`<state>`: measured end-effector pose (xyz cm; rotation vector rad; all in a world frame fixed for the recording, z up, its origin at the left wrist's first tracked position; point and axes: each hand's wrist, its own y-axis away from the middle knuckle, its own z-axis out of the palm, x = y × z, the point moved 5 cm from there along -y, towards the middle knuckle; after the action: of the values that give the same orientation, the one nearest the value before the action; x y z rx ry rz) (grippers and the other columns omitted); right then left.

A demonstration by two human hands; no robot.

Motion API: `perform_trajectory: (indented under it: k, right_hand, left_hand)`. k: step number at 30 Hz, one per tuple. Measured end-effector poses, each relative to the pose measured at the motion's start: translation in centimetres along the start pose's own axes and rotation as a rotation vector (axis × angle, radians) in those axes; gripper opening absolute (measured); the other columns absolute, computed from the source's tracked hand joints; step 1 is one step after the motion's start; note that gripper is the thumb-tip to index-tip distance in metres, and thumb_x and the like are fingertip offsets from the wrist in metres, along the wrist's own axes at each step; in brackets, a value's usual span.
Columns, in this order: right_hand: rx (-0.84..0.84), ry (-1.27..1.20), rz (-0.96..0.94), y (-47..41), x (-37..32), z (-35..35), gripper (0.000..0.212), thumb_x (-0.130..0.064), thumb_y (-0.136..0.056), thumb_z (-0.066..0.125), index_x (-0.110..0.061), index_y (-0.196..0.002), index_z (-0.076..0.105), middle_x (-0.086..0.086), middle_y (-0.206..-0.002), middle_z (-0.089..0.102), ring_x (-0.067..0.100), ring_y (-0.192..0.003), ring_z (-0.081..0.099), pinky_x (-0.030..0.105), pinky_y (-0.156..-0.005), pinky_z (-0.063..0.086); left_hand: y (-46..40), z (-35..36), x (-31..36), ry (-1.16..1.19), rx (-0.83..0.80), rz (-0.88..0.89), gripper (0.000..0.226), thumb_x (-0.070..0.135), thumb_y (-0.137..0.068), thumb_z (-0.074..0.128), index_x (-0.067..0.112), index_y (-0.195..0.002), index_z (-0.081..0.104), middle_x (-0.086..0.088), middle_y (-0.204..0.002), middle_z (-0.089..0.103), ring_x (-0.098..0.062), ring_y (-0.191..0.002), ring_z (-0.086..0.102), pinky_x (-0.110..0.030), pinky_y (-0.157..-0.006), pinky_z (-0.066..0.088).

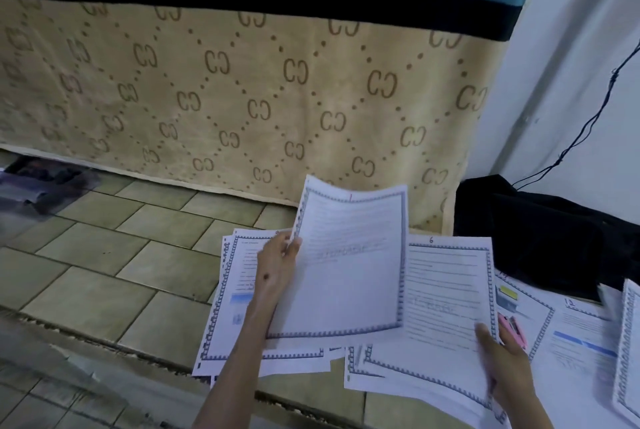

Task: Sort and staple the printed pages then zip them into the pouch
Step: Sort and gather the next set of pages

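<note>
- On the tiled floor [104, 255], in front of a bed draped with a beige patterned blanket [242, 99], printed pages lie spread out in overlapping heaps.
- The left hand [277, 264] pinches a bordered page marked 1 [349, 265] by its left edge, thumb on the front, and holds it raised and slightly curled above the other sheets.
- The right hand [502, 359] grips the lower right edge of the page marked 6 [446, 297], with the thumb lying on top of the paper; this page sits just right of the raised one and is partly covered by it.
- Under the left forearm lies a pile of pages [239, 290] with the same blue-grey chain border, the top one with a blue block of print.
- More bordered sheets stick out beneath the page marked 6, near the bottom edge of the view.
- To the right lie further pages [581, 331], one marked 12 with blue bands, and a pink object [512, 328] rests among them just beside the right hand; what it is cannot be told.
- A black bag [540, 231] sits against the white wall [571, 64] beyond the papers, with a dark cable [588, 120] running down to it.
- Whether the bag is the pouch cannot be told.
</note>
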<state>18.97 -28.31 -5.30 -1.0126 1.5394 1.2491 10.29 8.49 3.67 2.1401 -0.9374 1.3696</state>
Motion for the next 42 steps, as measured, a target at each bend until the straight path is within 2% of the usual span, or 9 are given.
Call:
perform_trajectory:
  k: [11,15,18,23,28,33,37,40,42]
  right_hand:
    - [-0.027,-0.347,0.200,-0.5,0.2,-0.7,0.044,-0.019,-0.097,0.048,-0.021,-0.141,0.039,0.001,-0.131,0.054,0.030,-0.115,0.054,0.055,-0.107,0.034]
    - [-0.107,-0.076,0.117,0.9,-1.3,1.5,0.023,-0.017,-0.092,0.059,-0.014,-0.115,0.054,-0.005,-0.104,0.061,0.025,-0.098,0.060,0.046,-0.099,0.044]
    - [-0.120,0.183,-0.038,2.1,-2.2,4.3,0.010,-0.018,-0.091,0.059,-0.011,-0.098,0.060,0.005,-0.091,0.067,0.027,-0.085,0.064,0.041,-0.083,0.052]
    - [-0.380,0.545,-0.213,4.8,-1.2,10.1,0.009,-0.019,-0.092,0.057,-0.017,-0.085,0.054,-0.010,-0.068,0.050,0.005,-0.060,0.046,0.013,-0.049,0.032]
    - [-0.546,0.721,-0.227,5.6,0.2,12.3,0.030,-0.010,-0.089,0.056,-0.026,-0.069,0.041,-0.010,-0.073,0.040,0.002,-0.064,0.038,0.011,-0.052,0.031]
    - [-0.425,0.578,-0.207,5.1,-0.4,11.2,0.023,-0.004,-0.083,0.059,-0.027,-0.081,0.055,-0.006,-0.085,0.061,0.010,-0.076,0.057,0.010,-0.058,0.040]
    - [-0.269,0.325,-0.268,4.8,-2.3,9.4,0.028,-0.003,-0.083,0.065,-0.029,-0.086,0.054,-0.013,-0.078,0.058,0.000,-0.067,0.053,0.016,-0.057,0.041]
    - [-0.348,0.161,-0.082,4.1,-2.4,8.2,0.053,-0.022,-0.077,0.076,-0.022,-0.121,0.047,-0.004,-0.108,0.062,0.013,-0.094,0.061,0.026,-0.081,0.049]
    - [-0.444,0.036,0.073,3.3,-2.2,7.3,0.063,-0.032,-0.065,0.084,-0.016,-0.118,0.054,0.004,-0.111,0.069,0.024,-0.095,0.069,0.041,-0.085,0.055]
  left_hand:
    - [0.7,2.8,-6.8,-0.019,-0.173,-0.196,0.026,0.022,-0.096,0.049,0.008,-0.113,0.063,-0.011,-0.118,0.062,-0.026,-0.112,0.056,-0.023,-0.084,0.035]
    - [0.5,3.9,-6.3,0.146,-0.254,-0.226,0.016,0.016,-0.096,0.047,0.014,-0.097,0.063,-0.007,-0.103,0.063,-0.029,-0.109,0.059,-0.030,-0.087,0.043]
    - [0.6,4.3,-6.1,0.275,-0.342,-0.320,0.031,0.026,-0.099,0.043,0.009,-0.115,0.063,-0.007,-0.119,0.063,-0.030,-0.116,0.056,-0.040,-0.101,0.044]
    - [1.3,4.7,-6.2,0.263,-0.469,-0.400,0.044,0.043,-0.090,0.056,0.012,-0.121,0.061,-0.007,-0.119,0.065,-0.028,-0.105,0.063,-0.043,-0.094,0.050]
    - [1.6,4.8,-6.7,0.407,-0.450,-0.412,0.025,0.016,-0.094,0.054,-0.002,-0.109,0.064,-0.011,-0.082,0.073,-0.018,-0.066,0.070,-0.029,-0.062,0.057]
    - [1.2,4.6,-6.3,0.495,-0.593,-0.427,0.055,0.048,-0.079,0.063,0.013,-0.121,0.061,-0.008,-0.121,0.065,-0.028,-0.112,0.060,-0.048,-0.102,0.043]
    - [1.2,4.4,-5.2,0.370,-0.478,-0.230,0.028,0.008,-0.086,0.064,0.014,-0.113,0.062,-0.006,-0.117,0.066,-0.021,-0.104,0.063,-0.031,-0.087,0.053]
    - [2.0,5.4,-3.6,0.583,-0.558,-0.272,0.026,0.008,-0.088,0.059,0.020,-0.111,0.062,0.006,-0.104,0.070,-0.014,-0.100,0.065,-0.029,-0.083,0.055]
    - [2.3,6.2,-2.7,0.675,-0.576,-0.321,0.021,0.010,-0.091,0.056,0.020,-0.108,0.062,0.006,-0.100,0.071,-0.012,-0.094,0.066,-0.030,-0.081,0.056]
